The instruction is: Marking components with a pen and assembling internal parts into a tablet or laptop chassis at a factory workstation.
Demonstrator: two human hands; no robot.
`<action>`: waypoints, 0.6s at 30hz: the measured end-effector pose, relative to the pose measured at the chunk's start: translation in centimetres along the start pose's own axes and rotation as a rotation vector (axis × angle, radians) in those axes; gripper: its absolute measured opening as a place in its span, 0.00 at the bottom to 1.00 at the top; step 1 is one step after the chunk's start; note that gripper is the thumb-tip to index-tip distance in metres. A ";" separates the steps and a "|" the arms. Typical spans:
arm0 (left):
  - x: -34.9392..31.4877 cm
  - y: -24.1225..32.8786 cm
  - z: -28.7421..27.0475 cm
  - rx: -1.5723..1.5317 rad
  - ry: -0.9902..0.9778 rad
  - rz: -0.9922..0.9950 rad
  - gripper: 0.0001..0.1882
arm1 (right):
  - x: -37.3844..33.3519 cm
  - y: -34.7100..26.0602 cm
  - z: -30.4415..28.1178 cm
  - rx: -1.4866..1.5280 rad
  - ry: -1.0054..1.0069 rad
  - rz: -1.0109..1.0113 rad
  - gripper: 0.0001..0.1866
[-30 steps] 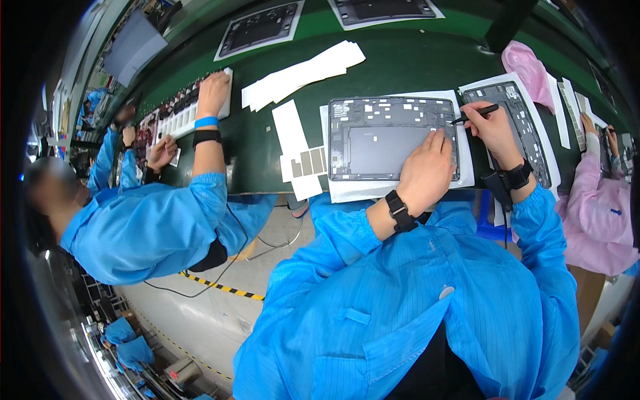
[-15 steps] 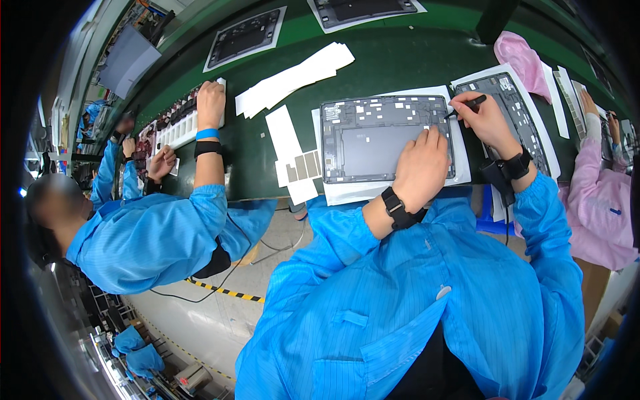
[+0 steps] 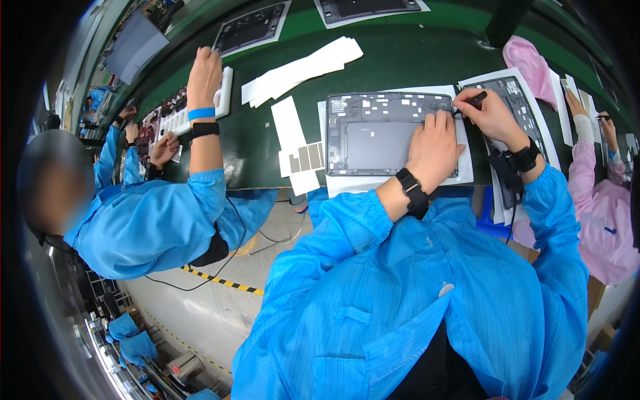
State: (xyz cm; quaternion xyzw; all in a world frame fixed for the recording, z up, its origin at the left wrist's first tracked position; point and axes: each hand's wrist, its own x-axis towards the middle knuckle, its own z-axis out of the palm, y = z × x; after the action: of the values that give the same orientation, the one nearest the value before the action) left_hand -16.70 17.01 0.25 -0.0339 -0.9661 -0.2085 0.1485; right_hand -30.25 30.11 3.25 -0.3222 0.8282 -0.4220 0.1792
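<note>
A flat grey tablet-style housing [image 3: 377,145] with many small white patches lies on a white sheet [image 3: 344,185] in front of me. My left hand [image 3: 433,153] rests on its right part, fingers extended and holding nothing. At the upper right corner of the housing, my right hand [image 3: 493,119] grips a black pen-shaped tool [image 3: 478,99]. Its tip points down at the corner; whether it touches is too small to tell. Black bands circle both my wrists.
White strips [image 3: 307,70] and a card with grey adhesive pieces [image 3: 308,159] lie to the left. Another housing [image 3: 510,100] sits right. A left co-worker's hand [image 3: 205,75] hovers above a white tray [image 3: 225,93]. A person in pink [image 3: 600,220] works at right.
My left hand has shifted slightly up on the housing, fingers more spread. My right hand keeps the tool at the same corner. The left co-worker's hand has risen from the tray.
</note>
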 end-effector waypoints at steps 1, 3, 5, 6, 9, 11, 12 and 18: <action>0.0 0.0 0.3 0.005 0.005 -0.004 0.27 | -0.1 0.1 0.1 -0.003 0.004 -0.006 0.08; 0.4 0.2 0.5 0.085 -0.107 -0.010 0.28 | -0.2 0.5 -0.1 -0.012 0.012 -0.029 0.08; 0.9 0.6 0.7 0.133 -0.131 0.010 0.28 | -0.3 0.7 -0.3 -0.033 0.028 0.006 0.09; 1.1 0.7 0.7 0.178 -0.159 0.030 0.28 | -0.3 0.8 -0.5 -0.034 0.029 0.007 0.09; 0.6 -0.6 -0.3 0.032 -0.053 -0.020 0.27 | -0.4 0.6 -1.1 0.143 0.211 0.055 0.10; -1.8 -1.5 -4.9 -0.076 0.028 -0.075 0.25 | -2.3 -0.7 -2.2 0.277 0.363 0.011 0.13; -3.1 -2.7 -7.0 -0.097 0.125 -0.116 0.22 | -4.0 -2.5 -2.3 0.285 0.349 0.072 0.14; -7.0 -12.9 -11.3 0.214 0.035 -0.738 0.16 | -11.0 -4.6 5.9 -0.338 0.265 -0.079 0.11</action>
State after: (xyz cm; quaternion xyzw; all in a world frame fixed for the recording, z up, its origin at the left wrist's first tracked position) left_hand -8.56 0.59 2.90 0.3355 -0.9269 -0.1465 0.0828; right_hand -17.13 32.19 3.91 -0.3218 0.8902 -0.3223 -0.0045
